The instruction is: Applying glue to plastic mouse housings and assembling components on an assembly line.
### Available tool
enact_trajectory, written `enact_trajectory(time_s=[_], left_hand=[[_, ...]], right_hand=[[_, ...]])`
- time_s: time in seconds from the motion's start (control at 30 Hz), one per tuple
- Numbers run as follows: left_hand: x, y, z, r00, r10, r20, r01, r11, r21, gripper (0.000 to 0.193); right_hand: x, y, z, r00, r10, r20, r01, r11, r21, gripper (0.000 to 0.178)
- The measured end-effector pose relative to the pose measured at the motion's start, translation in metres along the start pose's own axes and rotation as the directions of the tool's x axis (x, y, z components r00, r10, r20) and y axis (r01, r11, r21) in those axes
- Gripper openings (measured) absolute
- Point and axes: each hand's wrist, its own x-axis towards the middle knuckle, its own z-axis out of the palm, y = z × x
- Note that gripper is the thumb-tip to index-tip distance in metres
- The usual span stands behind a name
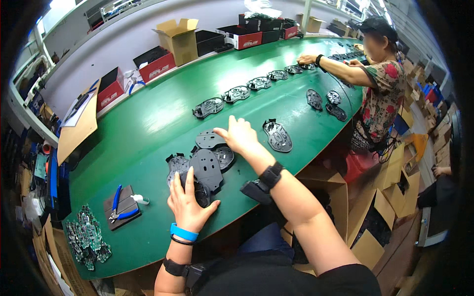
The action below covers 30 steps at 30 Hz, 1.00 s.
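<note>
A cluster of black plastic mouse shells (207, 167) lies on the green tabletop in front of me. My left hand (189, 201) rests at the near left side of this cluster, its fingers spread and the fingertips touching the shells. Just beyond the cluster's far right side is my right hand (240, 135), thumb and fingers apart, with nothing visible in it. Whether its thumb touches the upper shell plate (210, 139) I cannot tell. To the right, a single shell half (278, 136) lies apart on the table.
Blue-handled pliers (118, 203), a small white bottle (140, 199) and a dark pad lie at left, near stacked circuit boards (89, 239). A row of shells (236, 93) runs across the table toward a co-worker (382, 89). Boxes (178, 42) line the far edge.
</note>
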Motion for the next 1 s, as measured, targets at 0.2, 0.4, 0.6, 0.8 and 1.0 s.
enact_trajectory(time_s=[0.2, 0.4, 0.6, 0.8, 1.0], left_hand=[[0.004, -0.006, 0.004, 0.996, -0.035, -0.085, 0.031, 0.998, -0.049, 0.091], [0.007, -0.007, 0.004, 0.992, -0.086, -0.095, 0.077, 0.992, -0.097, 0.092], [0.013, -0.005, 0.006, 0.986, -0.156, -0.058, 0.153, 0.987, -0.053, 0.102], [0.016, -0.005, 0.009, 0.984, -0.15, -0.097, 0.15, 0.989, -0.013, 0.109], [0.014, -0.011, 0.012, 0.985, -0.15, -0.085, 0.14, 0.984, -0.11, 0.114]], right_hand=[[0.016, 0.012, 0.006, 0.999, 0.016, 0.047, -0.027, 0.969, 0.244, 0.053], [0.016, 0.016, -0.001, 0.979, -0.02, 0.201, -0.072, 0.895, 0.44, 0.041], [-0.007, -0.001, -0.01, 0.936, -0.126, 0.328, -0.052, 0.874, 0.483, 0.038], [-0.016, -0.012, -0.001, 0.922, -0.203, 0.329, 0.033, 0.889, 0.457, 0.052], [-0.022, -0.011, -0.002, 0.882, -0.115, 0.458, -0.184, 0.809, 0.558, 0.053]])
